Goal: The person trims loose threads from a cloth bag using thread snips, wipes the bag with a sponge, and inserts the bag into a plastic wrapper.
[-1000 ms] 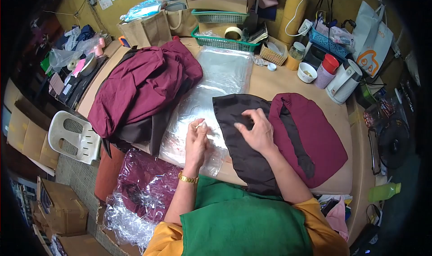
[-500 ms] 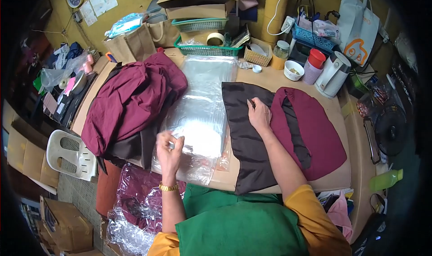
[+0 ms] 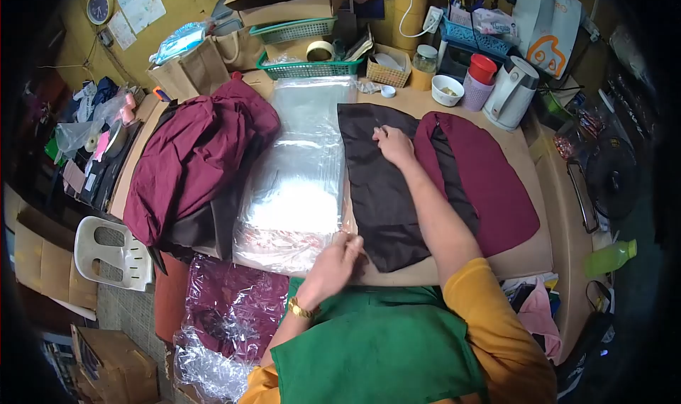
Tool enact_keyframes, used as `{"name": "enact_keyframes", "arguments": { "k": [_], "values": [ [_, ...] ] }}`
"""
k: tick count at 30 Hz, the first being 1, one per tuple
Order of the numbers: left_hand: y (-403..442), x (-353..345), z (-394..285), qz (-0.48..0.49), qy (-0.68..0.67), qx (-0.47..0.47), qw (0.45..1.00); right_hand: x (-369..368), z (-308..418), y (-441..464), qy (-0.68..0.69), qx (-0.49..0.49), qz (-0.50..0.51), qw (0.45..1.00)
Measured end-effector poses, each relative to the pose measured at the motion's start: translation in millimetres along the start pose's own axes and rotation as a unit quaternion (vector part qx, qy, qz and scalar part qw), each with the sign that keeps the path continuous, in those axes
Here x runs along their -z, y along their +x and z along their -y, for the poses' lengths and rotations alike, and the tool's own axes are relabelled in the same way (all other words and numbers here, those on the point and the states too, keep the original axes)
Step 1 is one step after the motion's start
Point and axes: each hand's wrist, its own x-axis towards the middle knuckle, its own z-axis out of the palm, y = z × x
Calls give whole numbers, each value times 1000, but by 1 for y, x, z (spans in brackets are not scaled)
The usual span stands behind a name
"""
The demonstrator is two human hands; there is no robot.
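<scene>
On the table lies a folded maroon garment (image 3: pixel 496 191) with a dark brown lining section (image 3: pixel 379 205) spread flat to its left. My right hand (image 3: pixel 394 147) rests on the dark cloth near its top, fingers closed in a pinch; a small dark item may be in them, too small to name. My left hand (image 3: pixel 332 268) is at the table's front edge, between the cloth and a stack of clear plastic bags (image 3: pixel 294 156). Its fingers are blurred and partly hidden, so its grip is unclear. A heaped maroon garment (image 3: pixel 198 148) lies left of the bags.
Green baskets (image 3: pixel 312 69) stand at the back beneath a cardboard box (image 3: pixel 284 8). A white bowl (image 3: pixel 447 90), red cup (image 3: pixel 482 68) and electric kettle (image 3: pixel 512 95) line the back right. A plastic-wrapped maroon bundle (image 3: pixel 230 297) sits below the table beside a white chair (image 3: pixel 113 255).
My left hand has moved right and down, from over the plastic bags to the dark cloth's lower left edge. My right hand remains pinched on the upper cloth. The whole view has shifted slightly.
</scene>
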Motion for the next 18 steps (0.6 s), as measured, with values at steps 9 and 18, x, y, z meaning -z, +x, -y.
{"name": "enact_keyframes", "arguments": {
  "k": [9,18],
  "values": [
    [18,-13,12,-10,60,-30,998,39,35,-182,-182,129,152,963],
    [5,7,27,70,-143,74,984,-8,4,-107,-216,157,0,964]
  ]
}}
